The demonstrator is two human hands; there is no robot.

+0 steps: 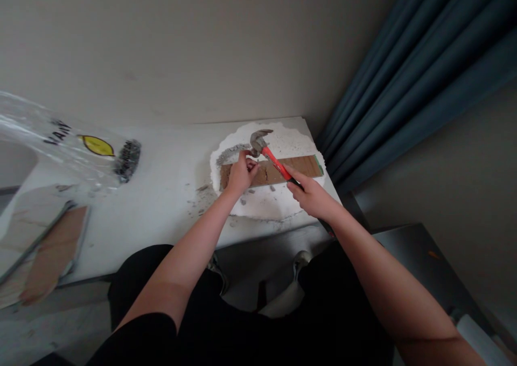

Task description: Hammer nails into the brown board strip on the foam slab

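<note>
A claw hammer [276, 163] with a red and black handle is gripped in my right hand [309, 193]. Its grey head is over the brown wooden board [291, 171], close to my left fingertips. My left hand [241, 173] rests at the left part of the board, thumb and fingers pinched together. Whatever is between those fingers is too small to make out. Beneath the board lies a white, scalloped round mat [269, 207], strewn with grey crumbs and chips.
A clear plastic bag [64, 139] with a yellow print, dark bits at its end, lies on the white table [157, 193]. Another brown board [60, 247] and a long bar [36, 242] are at the left edge. Blue curtains [404, 59] hang at right.
</note>
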